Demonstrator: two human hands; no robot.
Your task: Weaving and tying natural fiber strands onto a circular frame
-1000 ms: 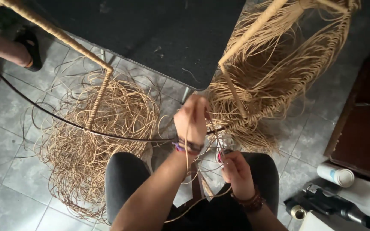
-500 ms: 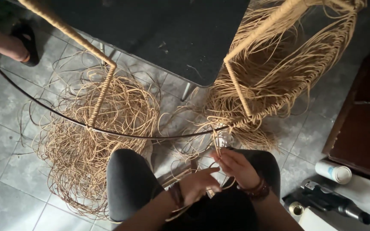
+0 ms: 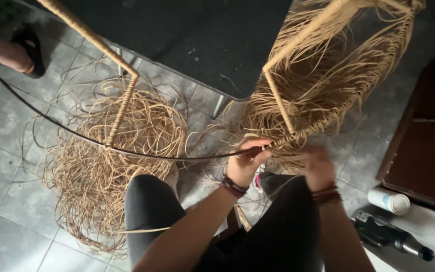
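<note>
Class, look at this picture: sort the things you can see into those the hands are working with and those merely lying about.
Being worked with:
- left hand, pinching at the rim
- right hand, blurred, at the woven edge
- dark wire frame
- tan strands hanging from the frame
- pile of loose strands on the floor

Lying about:
- white can
- black tool
- another person's sandalled foot

A grey tiled floor (image 3: 6, 166) carries a loose rattan-strand pile (image 3: 112, 156) and a white can (image 3: 388, 200).

Left hand (image 3: 247, 161) is pinching the dark metal hoop (image 3: 142, 152) at the weave edge. Right hand (image 3: 318, 166) is gripping rattan strands (image 3: 323, 90) beside it.
</note>
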